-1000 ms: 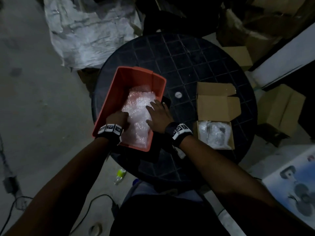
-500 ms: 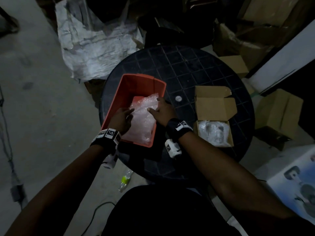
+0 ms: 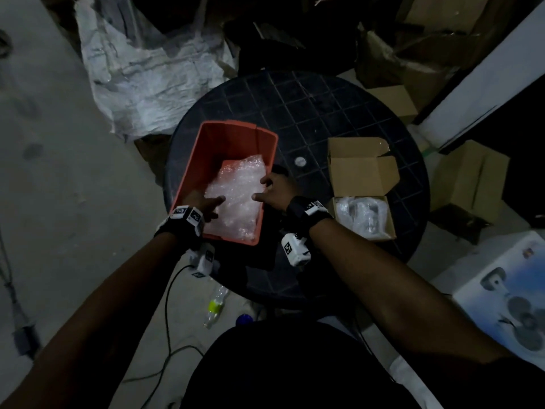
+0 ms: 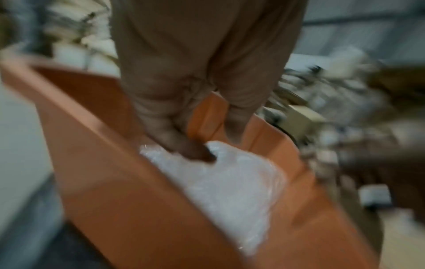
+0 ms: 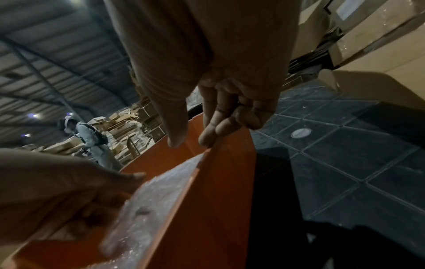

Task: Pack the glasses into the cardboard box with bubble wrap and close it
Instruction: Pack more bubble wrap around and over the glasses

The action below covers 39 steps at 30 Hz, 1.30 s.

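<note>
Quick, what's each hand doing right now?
Left hand: open, fingers resting on the bubble wrap in the orange bin.
Right hand: gripping the bin's right wall.

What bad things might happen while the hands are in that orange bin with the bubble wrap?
1. The orange bin sits near the table edge; tugging the bubble wrap might drag it off.
2. The left hand and right hand only touch the wrap's edges, so it might slip.
3. The cardboard box is open, with a wrapped item inside; a bump could spill it.
</note>
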{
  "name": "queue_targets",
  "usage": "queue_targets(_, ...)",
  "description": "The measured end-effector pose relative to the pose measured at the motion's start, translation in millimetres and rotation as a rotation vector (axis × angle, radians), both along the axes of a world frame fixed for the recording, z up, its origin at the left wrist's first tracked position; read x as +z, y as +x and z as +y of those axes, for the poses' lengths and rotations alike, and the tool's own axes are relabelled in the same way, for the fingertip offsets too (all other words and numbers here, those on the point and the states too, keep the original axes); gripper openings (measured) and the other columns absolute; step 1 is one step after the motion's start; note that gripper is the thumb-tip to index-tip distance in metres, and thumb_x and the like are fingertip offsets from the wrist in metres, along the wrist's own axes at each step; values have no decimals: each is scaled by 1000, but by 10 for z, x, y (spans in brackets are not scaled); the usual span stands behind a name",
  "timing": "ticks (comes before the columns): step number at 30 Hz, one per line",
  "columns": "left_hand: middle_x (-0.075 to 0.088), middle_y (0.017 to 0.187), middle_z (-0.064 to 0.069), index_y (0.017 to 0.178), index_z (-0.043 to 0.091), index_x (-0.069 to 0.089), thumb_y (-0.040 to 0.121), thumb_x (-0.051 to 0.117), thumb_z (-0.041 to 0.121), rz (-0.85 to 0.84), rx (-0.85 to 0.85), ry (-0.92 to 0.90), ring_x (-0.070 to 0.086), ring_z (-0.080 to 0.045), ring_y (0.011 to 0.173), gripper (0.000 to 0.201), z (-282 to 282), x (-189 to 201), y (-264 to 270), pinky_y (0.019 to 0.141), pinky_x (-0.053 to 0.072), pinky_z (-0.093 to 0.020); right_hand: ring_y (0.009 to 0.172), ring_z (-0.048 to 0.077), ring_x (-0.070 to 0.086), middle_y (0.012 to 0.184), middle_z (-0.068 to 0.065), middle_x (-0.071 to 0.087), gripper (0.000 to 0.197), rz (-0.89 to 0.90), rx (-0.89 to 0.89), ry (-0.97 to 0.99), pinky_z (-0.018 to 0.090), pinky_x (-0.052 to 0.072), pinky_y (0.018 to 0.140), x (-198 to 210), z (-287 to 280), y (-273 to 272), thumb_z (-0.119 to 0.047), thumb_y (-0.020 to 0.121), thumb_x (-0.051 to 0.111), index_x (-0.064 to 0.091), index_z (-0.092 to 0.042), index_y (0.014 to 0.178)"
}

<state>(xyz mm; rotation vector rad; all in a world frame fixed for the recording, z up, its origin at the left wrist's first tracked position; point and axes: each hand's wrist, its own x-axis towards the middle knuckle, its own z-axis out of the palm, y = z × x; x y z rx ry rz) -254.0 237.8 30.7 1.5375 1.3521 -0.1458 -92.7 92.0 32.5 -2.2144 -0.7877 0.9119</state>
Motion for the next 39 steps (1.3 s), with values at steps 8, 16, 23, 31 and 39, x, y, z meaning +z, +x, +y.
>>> queue_targets(8,65,92,2,95,22,70,83,71,26,-197,69,-155,53,-13,80,13,-48,224,-44,67,42,-25,92,23,67,103,9,69,64,102,-111,26,42,57,85,-42,-43,-45,-32,64,89,59,-12,117)
queue_targets(16,64,60,9,73,19,60,90,60,9,-544,78,-173,56,-9,59,20,11,764,-15,56,45,-23,109,15,52,124,7,51,65,-127,35,253,25,45,91,352,-79,17,-29,73,85,58,-14,131)
queue_targets(23,62,99,-3,102,16,54,83,59,-12,-804,223,-239,64,-11,77,35,-126,1179,218,58,51,-21,72,4,64,88,8,71,20,133,-60,456,25,54,65,814,-416,375,-3,81,76,67,-3,99)
queue_targets(31,67,102,-6,101,9,62,81,60,-16,-901,149,-214,68,-13,86,33,-602,1377,893,77,54,-23,106,23,65,119,6,65,61,484,-289,469,40,56,88,1005,-1293,943,-38,78,80,54,-16,129)
queue_targets(39,72,88,1,87,11,62,82,54,-19,-944,-1,-176,67,-10,82,31,-1101,1499,1462,77,54,-21,83,25,67,94,12,70,24,534,-536,599,32,54,74,907,-1674,1311,-14,86,73,63,-11,108)
